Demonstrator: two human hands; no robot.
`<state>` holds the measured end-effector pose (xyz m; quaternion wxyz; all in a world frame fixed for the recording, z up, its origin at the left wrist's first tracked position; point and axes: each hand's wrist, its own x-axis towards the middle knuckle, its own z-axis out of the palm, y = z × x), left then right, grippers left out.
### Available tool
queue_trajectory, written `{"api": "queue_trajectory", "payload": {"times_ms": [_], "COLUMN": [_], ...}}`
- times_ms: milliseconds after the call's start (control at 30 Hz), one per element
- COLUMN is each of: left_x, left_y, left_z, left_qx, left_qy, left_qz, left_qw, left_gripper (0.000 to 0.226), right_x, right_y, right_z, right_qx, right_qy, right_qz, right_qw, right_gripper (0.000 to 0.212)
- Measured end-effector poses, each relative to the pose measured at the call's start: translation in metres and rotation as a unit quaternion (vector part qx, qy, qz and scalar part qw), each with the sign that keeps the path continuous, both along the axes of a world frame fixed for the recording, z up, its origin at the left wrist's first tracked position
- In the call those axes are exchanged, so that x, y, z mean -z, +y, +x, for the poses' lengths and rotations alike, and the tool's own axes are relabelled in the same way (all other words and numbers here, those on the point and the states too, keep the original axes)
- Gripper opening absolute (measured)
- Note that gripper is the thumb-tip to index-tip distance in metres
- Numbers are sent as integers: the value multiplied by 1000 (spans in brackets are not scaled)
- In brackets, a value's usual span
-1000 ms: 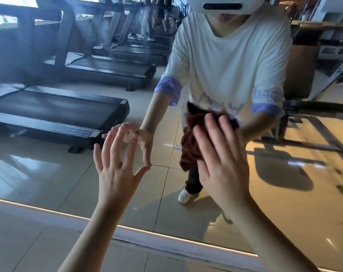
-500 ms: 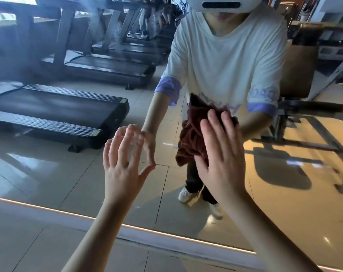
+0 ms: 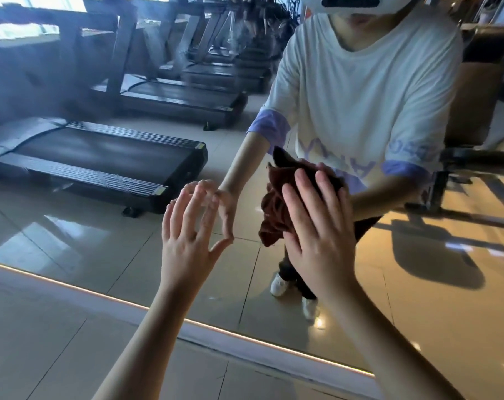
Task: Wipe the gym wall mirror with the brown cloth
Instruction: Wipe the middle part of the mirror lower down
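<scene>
The gym wall mirror (image 3: 86, 232) fills most of the view and reflects me, the treadmills and the tiled floor. A crumpled brown cloth (image 3: 276, 206) lies flat against the glass at centre right. My right hand (image 3: 317, 226) presses it there with straight, spread fingers; the cloth sticks out above and to the left of the hand. My left hand (image 3: 187, 235) is raised to the left of the cloth, fingers spread and fingertips at the glass, holding nothing.
The mirror's lower edge runs as a lit strip (image 3: 216, 327) above a pale frame and the tiled floor (image 3: 43, 342). Reflected treadmills (image 3: 100, 157) show at left, a bench frame (image 3: 476, 168) at right.
My right hand has slid the cloth slightly up the glass. My left hand has shifted a little right and up, staying spread at the mirror.
</scene>
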<state>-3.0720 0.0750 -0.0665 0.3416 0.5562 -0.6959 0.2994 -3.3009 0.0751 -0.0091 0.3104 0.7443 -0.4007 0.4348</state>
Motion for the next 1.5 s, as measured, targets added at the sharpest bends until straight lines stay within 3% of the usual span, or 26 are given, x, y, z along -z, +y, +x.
{"api": "queue_trajectory", "payload": {"times_ms": [67, 167, 233, 367, 533, 667, 767, 967, 1000, 1067, 1133, 1200, 1267, 1333, 1400, 1500], "left_x": [0, 1, -1, -2, 6, 11, 13, 17, 17, 17, 17, 18, 22, 25, 27, 28], "left_y": [0, -1, -1, -1, -2, -6, -8, -7, -8, -8, -8, -8, -8, -9, -9, -7], "left_z": [0, 4, 5, 12, 32, 37, 39, 38, 37, 38, 42, 48, 54, 62, 70, 79], "left_qx": [-1, 3, 14, 28, -20, 17, 28, 31, 30, 32, 38, 49, 45, 18, -7, -11], "left_qy": [-6, -13, -7, 10, 88, 115, 116, 130, 135, 143, 135, 120, 119, 155, 200, 197], "left_qz": [-5, -9, -8, -12, 11, -15, -22, -15, -20, -29, -35, -31, -27, -17, 3, 10], "left_qw": [1000, 1000, 1000, 999, 996, 993, 993, 991, 990, 989, 989, 991, 991, 988, 980, 980], "left_gripper": [83, 79, 77, 80, 87, 73, 72, 75, 73, 68, 62, 61, 64, 73, 82, 82], "right_x": [21, 59, 60, 30, 42, 77, 64, 45, 52, 69, 71, 59, 48, 45, 53, 76], "right_y": [4, 7, 7, 7, 12, 18, 13, 8, 9, 9, 7, 4, 5, 8, 10, 9], "right_z": [10, 11, 9, 17, 55, 82, 78, 110, 120, 125, 115, 105, 103, 111, 127, 144], "right_qx": [10, -2, -7, 7, 60, 71, 60, 87, 87, 80, 70, 79, 93, 101, 109, 93], "right_qy": [21, 157, 168, 17, -165, -80, -50, -271, -249, -93, 29, 25, -63, -171, -214, -60], "right_qz": [15, 44, 54, 38, 53, 102, 83, 74, 90, 95, 85, 65, 41, 52, 84, 87], "right_qw": [1000, 987, 984, 999, 983, 989, 993, 956, 960, 988, 993, 994, 993, 979, 967, 990], "right_gripper": [51, 48, 48, 49, 51, 51, 50, 57, 60, 60, 54, 44, 38, 44, 52, 38]}}
